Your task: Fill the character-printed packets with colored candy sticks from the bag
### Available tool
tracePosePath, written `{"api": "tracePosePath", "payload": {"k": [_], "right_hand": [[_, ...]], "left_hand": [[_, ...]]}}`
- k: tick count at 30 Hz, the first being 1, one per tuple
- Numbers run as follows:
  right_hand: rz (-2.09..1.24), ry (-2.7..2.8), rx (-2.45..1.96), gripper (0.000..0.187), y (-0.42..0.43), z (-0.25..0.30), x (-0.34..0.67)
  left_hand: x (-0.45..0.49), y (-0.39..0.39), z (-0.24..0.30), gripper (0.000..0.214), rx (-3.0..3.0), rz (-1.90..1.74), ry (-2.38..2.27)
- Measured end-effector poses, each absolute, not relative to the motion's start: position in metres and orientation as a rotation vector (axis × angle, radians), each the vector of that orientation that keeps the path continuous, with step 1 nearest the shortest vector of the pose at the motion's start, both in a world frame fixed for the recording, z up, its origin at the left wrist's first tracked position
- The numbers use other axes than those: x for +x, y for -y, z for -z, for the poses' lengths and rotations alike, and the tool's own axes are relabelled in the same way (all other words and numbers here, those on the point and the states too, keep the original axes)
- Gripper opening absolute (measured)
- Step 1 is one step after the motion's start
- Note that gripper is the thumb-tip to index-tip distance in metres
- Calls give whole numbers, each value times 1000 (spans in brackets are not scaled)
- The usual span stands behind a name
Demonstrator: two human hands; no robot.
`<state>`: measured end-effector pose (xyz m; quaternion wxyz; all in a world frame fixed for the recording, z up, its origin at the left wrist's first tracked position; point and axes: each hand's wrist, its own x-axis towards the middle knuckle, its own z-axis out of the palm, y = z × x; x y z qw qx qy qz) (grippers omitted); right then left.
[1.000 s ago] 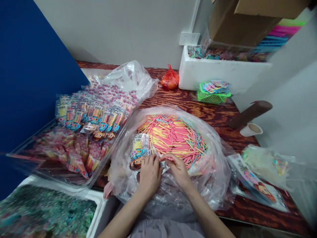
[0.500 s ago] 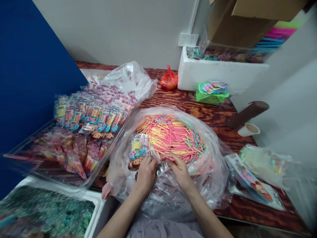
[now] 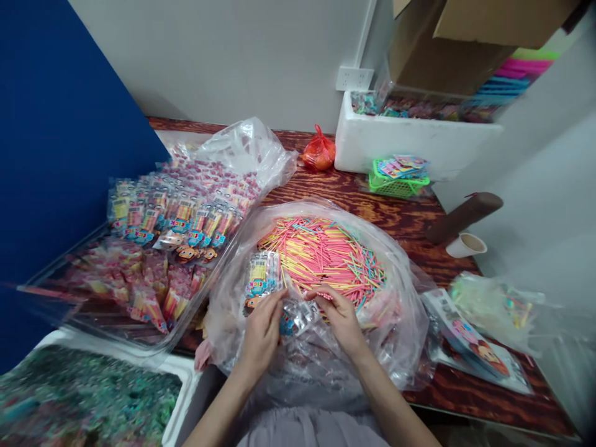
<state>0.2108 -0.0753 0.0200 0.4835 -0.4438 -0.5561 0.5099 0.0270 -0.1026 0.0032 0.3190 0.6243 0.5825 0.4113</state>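
Observation:
A big clear bag lies open on the wooden table, holding a heap of thin pink, yellow and green sticks. At its near edge my left hand and my right hand pinch a small clear printed packet between them, fingers closed on it. Just left of my left hand a filled packet with a cartoon face lies on the bag.
A clear tray at left holds several rows of filled packets. A white foam box, a green basket, an orange bag, a paper cup and a brown tube stand behind. Printed cards lie at right.
Both hands have lifted slightly and drawn the small clear packet up between them; the view has shifted a little.

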Motion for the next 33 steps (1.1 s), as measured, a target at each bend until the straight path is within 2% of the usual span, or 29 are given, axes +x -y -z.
{"api": "tracePosePath", "payload": {"k": [2,5,11,16,21,24,28,33], "right_hand": [[-1239,1360,-1088,17,75,-21,209],[-1248,1374,-1096,17,75,-21,205],[-1280,1339,-1080,15,75,-23,198],[-1258,1370,-1068,16,76,-24,199],[-1246,1353,-1078,15,77,-23,200],[-1260,1333,-1102,16,76,-18,202],[-1248,1151,-1134,14,64,-15,204],[-1486,778,-855,19,38,-42,197]], "left_hand": [[26,100,-10,25,1351,-1176,-1533],[28,94,-16,28,1079,-1206,-1463],[34,91,-18,39,1066,-1186,-1395],[26,89,-10,32,826,-1203,-1368],[19,86,-1,34,593,-1337,-1316],[22,91,-3,32,671,-1328,-1357],[29,96,-11,25,1053,-1266,-1459],[36,94,-14,22,1412,-1236,-1442]]}}
